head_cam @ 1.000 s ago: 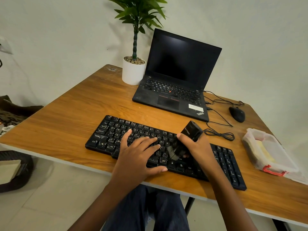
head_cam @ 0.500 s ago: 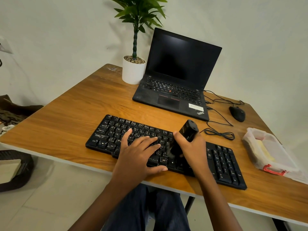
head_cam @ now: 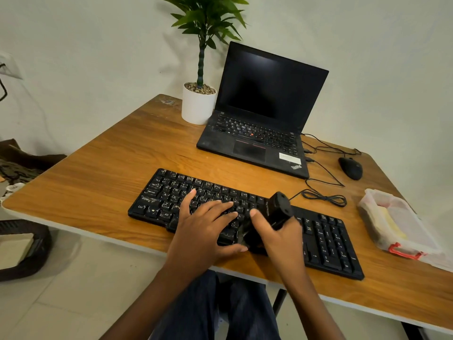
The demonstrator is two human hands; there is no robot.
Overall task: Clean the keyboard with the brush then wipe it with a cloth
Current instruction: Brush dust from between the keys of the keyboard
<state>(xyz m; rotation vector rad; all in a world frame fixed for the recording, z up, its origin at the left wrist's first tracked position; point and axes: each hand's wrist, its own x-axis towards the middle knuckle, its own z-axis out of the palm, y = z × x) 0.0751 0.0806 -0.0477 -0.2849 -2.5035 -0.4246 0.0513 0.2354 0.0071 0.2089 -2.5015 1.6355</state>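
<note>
A black keyboard [head_cam: 326,239] lies along the near edge of the wooden desk [head_cam: 103,182]. My left hand [head_cam: 206,227] rests flat on its middle keys with the fingers spread. My right hand [head_cam: 277,239] grips a black brush [head_cam: 279,207] by its thick handle. The brush is tilted, handle up and to the right, with its head down on the keys between my two hands. The bristles are blurred and partly hidden by my fingers.
An open black laptop [head_cam: 259,133] stands behind the keyboard, with a white plant pot [head_cam: 196,109] to its left. A black mouse [head_cam: 350,168] and coiled cable [head_cam: 323,196] lie at the right. A clear plastic box [head_cam: 397,222] with a red clasp sits near the right edge.
My right hand has slid the brush a little to the left across the keys, closer to my left hand. My left hand has stayed in place on the keyboard.
</note>
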